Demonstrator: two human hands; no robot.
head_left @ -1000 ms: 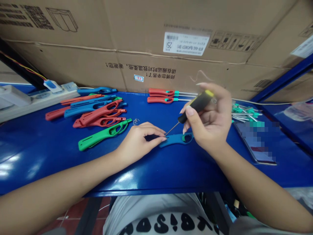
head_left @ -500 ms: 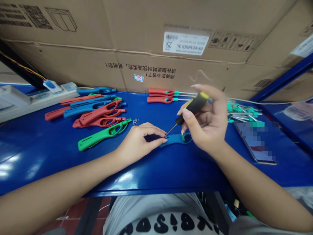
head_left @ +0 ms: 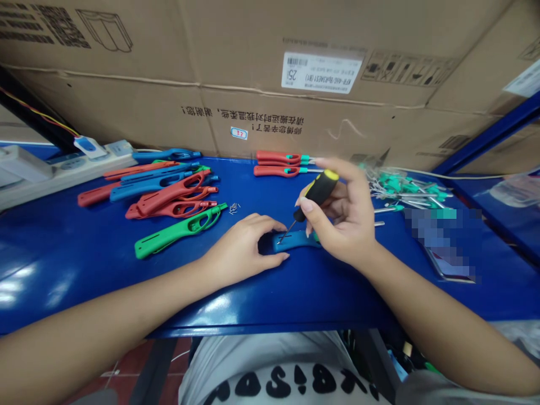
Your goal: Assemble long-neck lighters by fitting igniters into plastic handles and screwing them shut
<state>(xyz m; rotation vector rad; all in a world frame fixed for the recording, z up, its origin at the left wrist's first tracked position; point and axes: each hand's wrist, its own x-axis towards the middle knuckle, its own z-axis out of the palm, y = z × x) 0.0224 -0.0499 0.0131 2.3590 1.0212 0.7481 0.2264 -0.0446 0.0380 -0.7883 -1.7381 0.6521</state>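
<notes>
A blue gas lighter lies flat on the blue table, its trigger end partly hidden behind my right hand. My right hand grips a black-and-yellow screwdriver, tilted, with its thin shaft reaching down to the handle end of the lighter. At the shaft's tip is a small shiny spot, likely a screw head. My left hand rests on the table, thumb and forefinger apart on either side of that end. Whether they touch the lighter I cannot tell. Several small screws lie beyond my left hand.
Red, blue and green lighter bodies lie in a pile at the left, near a power strip. Two red lighters lie by the cardboard box. Green-and-metal lighter tubes and a phone are at the right.
My left thumb and forefinger have parted from their pinch at the screwdriver tip. My right hand and the screwdriver have shifted left and slightly down, toward the lighter's end.
</notes>
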